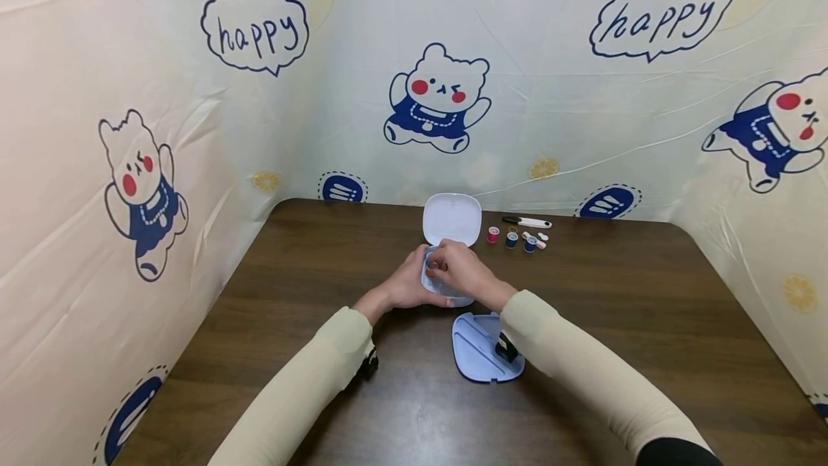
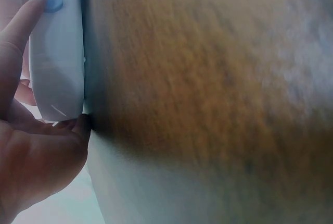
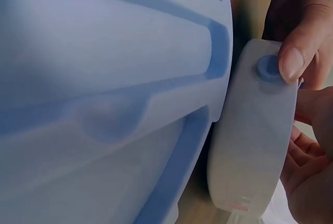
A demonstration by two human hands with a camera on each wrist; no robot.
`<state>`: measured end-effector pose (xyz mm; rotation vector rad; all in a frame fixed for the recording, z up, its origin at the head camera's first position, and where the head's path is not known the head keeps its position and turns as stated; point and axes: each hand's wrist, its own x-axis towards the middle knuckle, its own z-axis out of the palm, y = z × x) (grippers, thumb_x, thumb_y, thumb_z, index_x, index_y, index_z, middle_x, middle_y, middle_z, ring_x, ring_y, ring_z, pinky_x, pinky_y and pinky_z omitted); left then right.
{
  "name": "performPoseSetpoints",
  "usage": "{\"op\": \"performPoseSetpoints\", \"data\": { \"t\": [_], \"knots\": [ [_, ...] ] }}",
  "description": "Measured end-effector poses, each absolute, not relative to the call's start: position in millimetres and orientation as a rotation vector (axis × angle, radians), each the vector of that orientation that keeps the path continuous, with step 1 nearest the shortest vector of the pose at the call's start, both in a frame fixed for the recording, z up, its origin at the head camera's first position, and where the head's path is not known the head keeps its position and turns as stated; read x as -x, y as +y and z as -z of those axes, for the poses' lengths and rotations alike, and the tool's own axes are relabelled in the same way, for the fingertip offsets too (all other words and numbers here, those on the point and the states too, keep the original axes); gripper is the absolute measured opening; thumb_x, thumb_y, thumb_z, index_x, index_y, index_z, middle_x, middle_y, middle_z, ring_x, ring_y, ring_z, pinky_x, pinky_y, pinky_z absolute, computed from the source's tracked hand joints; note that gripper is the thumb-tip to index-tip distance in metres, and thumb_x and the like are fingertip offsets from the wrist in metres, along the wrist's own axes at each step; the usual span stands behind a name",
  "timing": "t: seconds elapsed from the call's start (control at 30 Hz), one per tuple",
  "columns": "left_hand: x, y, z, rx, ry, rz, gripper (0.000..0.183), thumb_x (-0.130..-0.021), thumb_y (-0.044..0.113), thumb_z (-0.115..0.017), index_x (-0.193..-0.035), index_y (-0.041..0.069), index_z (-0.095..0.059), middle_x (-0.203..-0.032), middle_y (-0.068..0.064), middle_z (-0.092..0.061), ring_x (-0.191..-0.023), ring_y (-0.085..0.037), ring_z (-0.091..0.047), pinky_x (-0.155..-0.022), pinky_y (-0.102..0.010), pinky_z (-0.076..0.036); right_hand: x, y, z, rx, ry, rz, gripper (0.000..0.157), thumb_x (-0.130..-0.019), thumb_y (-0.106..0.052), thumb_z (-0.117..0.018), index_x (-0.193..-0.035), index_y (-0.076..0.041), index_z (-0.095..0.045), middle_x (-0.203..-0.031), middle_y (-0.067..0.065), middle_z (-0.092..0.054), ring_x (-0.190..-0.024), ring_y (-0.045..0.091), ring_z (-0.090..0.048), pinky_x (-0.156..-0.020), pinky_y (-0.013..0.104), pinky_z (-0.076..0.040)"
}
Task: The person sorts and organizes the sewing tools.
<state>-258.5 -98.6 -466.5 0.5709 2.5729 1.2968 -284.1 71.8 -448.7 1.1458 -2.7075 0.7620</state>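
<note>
A small white box (image 3: 250, 130) with a blue button stands in the middle of the table, its white lid (image 1: 452, 218) raised at the back. My left hand (image 1: 409, 280) grips the box from the left, the thumb along its front near the button (image 2: 53, 3). Over the open box, my right hand (image 1: 458, 265) has its fingers bent down inside and pinches a small round thing, mostly hidden by the fingers. Below my right forearm lies a light blue compartment tray (image 1: 471, 358), which fills much of the right wrist view.
Right of the lid lie a red thread spool (image 1: 493, 234), two blue thread spools (image 1: 530, 244), a white-and-black slim tool (image 1: 527, 222) and several small pale pieces (image 1: 543, 236). A patterned cloth (image 1: 362, 78) hangs behind and beside the brown table (image 1: 310, 257).
</note>
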Motion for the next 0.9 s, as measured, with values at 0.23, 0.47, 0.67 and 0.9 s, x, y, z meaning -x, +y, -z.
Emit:
{"op": "performPoseSetpoints", "data": {
  "t": [0.23, 0.47, 0.67, 0.9],
  "knots": [
    [259, -99, 466, -0.579, 2.568, -1.300, 0.104, -0.070, 0.034, -0.096, -0.148, 0.008, -0.032, -0.139, -0.014, -0.043, -0.125, -0.025, -0.045, -0.107, -0.043, -0.040, 284, 73, 449, -1.129, -2.743, -0.778, 0.012, -0.089, -0.003, -0.077, -0.102, -0.004, -0.078, -0.086, 0.010, -0.067, -0.077, 0.017, -0.059, -0.065, 0.029, -0.049],
    [259, -99, 467, -0.570, 2.564, -1.294, 0.103, -0.071, 0.037, -0.095, -0.148, 0.011, -0.031, -0.139, -0.013, -0.042, -0.124, -0.025, -0.045, -0.106, -0.044, -0.041, 283, 81, 440, -1.137, -2.804, -0.831, 0.023, -0.090, -0.003, -0.076, -0.113, -0.001, -0.075, -0.094, 0.012, -0.069, -0.082, 0.021, -0.065, -0.072, 0.033, -0.055],
    [260, -99, 466, -0.554, 2.546, -1.306, 0.102, -0.071, 0.035, -0.095, -0.147, 0.012, -0.031, -0.136, -0.012, -0.042, -0.123, -0.025, -0.045, -0.103, -0.042, -0.043, 282, 92, 432, -1.174, -2.792, -0.893, 0.025, -0.091, -0.001, -0.073, -0.116, 0.002, -0.073, -0.102, 0.015, -0.069, -0.089, 0.025, -0.067, -0.077, 0.034, -0.057],
    [259, -98, 465, -0.551, 2.531, -1.322, 0.106, -0.071, 0.034, -0.095, -0.149, 0.007, -0.030, -0.136, -0.015, -0.043, -0.122, -0.028, -0.048, -0.102, -0.043, -0.044, 279, 103, 429, -1.152, -2.812, -0.900, 0.026, -0.091, -0.004, -0.072, -0.116, 0.004, -0.073, -0.111, 0.018, -0.069, -0.097, 0.032, -0.066, -0.086, 0.042, -0.056]
  ]
}}
